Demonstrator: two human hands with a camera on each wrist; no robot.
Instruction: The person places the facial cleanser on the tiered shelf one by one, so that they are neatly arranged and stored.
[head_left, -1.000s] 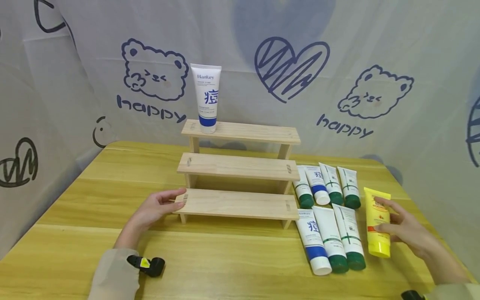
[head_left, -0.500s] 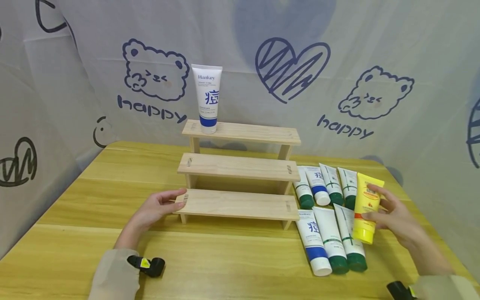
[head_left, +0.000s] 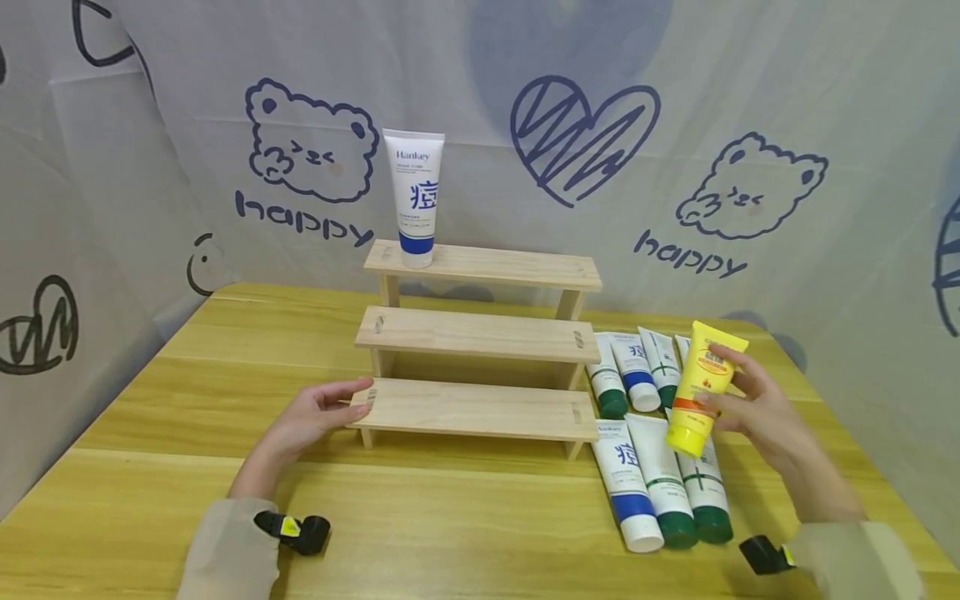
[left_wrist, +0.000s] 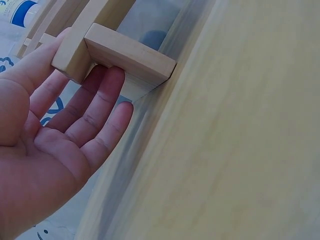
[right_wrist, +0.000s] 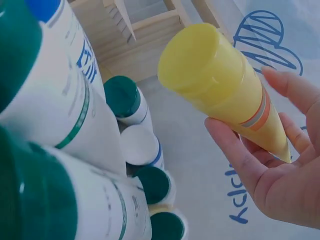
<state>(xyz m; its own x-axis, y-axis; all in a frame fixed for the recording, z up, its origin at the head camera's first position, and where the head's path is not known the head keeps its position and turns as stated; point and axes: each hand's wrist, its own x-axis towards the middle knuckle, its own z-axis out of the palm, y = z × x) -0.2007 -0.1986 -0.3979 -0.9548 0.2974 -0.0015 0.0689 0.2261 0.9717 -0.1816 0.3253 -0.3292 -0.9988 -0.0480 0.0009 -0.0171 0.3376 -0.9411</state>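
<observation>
The yellow tube point(head_left: 701, 375) hangs tilted, cap end lower, to the right of the wooden stand point(head_left: 472, 333) in the head view, pinched between the right hand's point(head_left: 761, 408) thumb and fingers. It partly hides the white tubes point(head_left: 662, 467) lying in two rows on the table point(head_left: 450, 517). The left hand point(head_left: 315, 421) grips the left end of the lowest step point(head_left: 472, 408), and a white-and-blue tube point(head_left: 415, 187) (marked "Hankey") stands on the top step point(head_left: 502, 262). In the left wrist view, bent fingers reach beneath the board, beside its leg point(left_wrist: 130, 52). In the right wrist view, the white tubes, mostly green-capped, lie left of the yellow tube.
</observation>
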